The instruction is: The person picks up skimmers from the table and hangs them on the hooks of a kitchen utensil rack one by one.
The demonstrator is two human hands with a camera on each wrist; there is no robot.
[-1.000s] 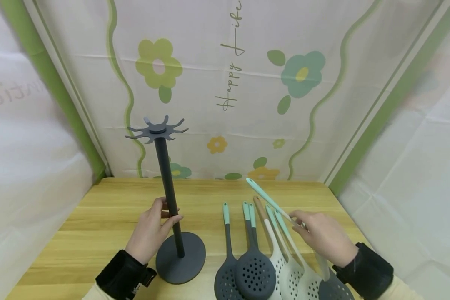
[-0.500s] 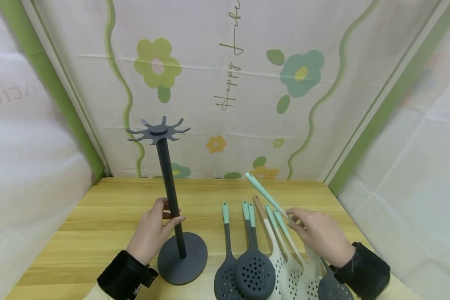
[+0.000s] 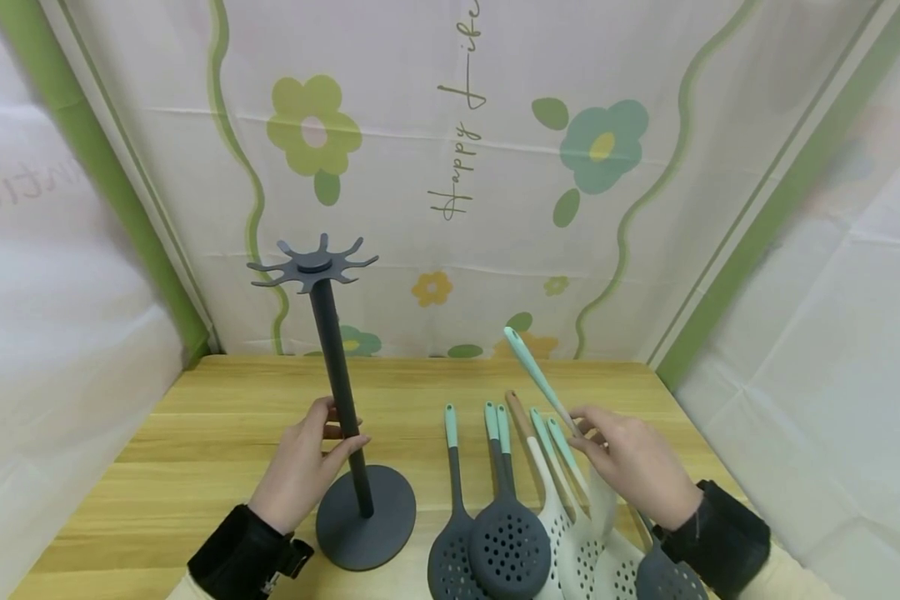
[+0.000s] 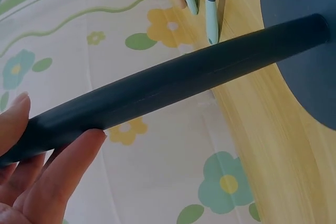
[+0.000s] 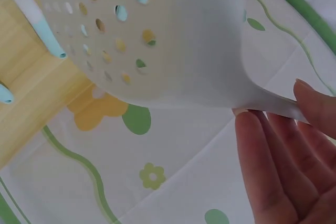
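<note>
A dark grey utensil stand (image 3: 337, 367) rises on the left, with a round base on the table and a ring of curved hooks at its top. My left hand (image 3: 307, 467) grips its pole between thumb and fingers, low in the head view. On the right, my right hand (image 3: 637, 462) pinches a white slotted spoon (image 5: 184, 51) with a mint handle (image 3: 531, 367) by its neck. The handle points up and to the left. In the head view my hand partly covers the perforated head, which fills the upper right wrist view.
Several utensils lie side by side below: a dark slotted turner (image 3: 453, 550), a dark skimmer (image 3: 510, 554), white slotted ones, one with a brown handle (image 3: 521, 412), and another dark one (image 3: 667, 575) at far right. A printed curtain (image 3: 450, 167) hangs behind the wooden table (image 3: 195, 433).
My right hand has lifted the slotted spoon slightly, and its handle has swung steeper with the tip higher. The left hand keeps its grip; the stand has barely shifted.
</note>
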